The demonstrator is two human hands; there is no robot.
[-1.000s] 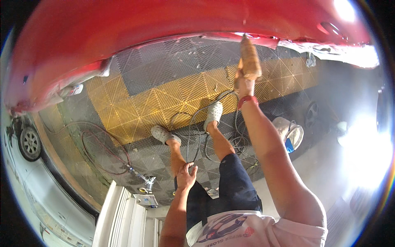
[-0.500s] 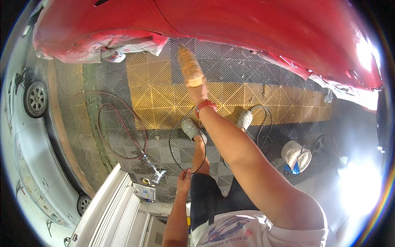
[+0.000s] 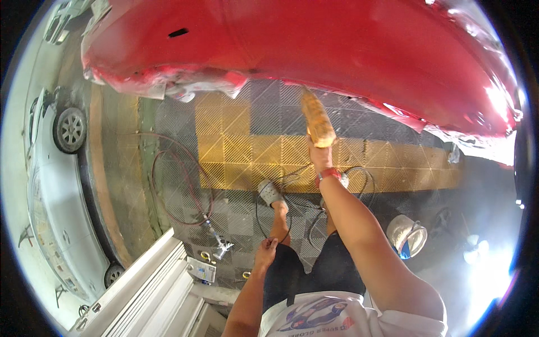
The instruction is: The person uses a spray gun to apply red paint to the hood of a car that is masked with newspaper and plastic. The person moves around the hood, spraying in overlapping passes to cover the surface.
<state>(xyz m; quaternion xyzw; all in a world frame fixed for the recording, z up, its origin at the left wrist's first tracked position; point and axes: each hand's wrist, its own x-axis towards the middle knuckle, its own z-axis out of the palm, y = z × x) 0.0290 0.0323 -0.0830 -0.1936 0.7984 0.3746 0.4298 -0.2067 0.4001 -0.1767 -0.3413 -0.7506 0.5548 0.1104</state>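
Note:
My right arm stretches forward over the tiled floor, with my right hand [image 3: 320, 157] closed round the near end of a long, tapered, yellow-orange tool [image 3: 317, 119]. Its kind does not show clearly; its surface looks wrapped or mottled. The tip points to the lower edge of a glossy red car body [image 3: 269, 39]; whether they touch I cannot tell. Nearer to me, my left hand [image 3: 266, 251] is closed at a loop of thin black cable [image 3: 259, 218], pinched between its fingers. Masking paper and film [image 3: 210, 85] hang along the red body's lower edge.
A red hose [image 3: 160, 185] ends at a spray gun [image 3: 222, 246] on the floor to the left. A white bucket [image 3: 400, 230] stands at right, a white cabinet [image 3: 140, 281] at lower left. Beyond is a pale car [image 3: 67, 208]. Black cable lies around my feet.
The whole view has shifted, so the floor and cars appear further right and lower. My right hand with the tool is further right along the red body; my left still holds the cable.

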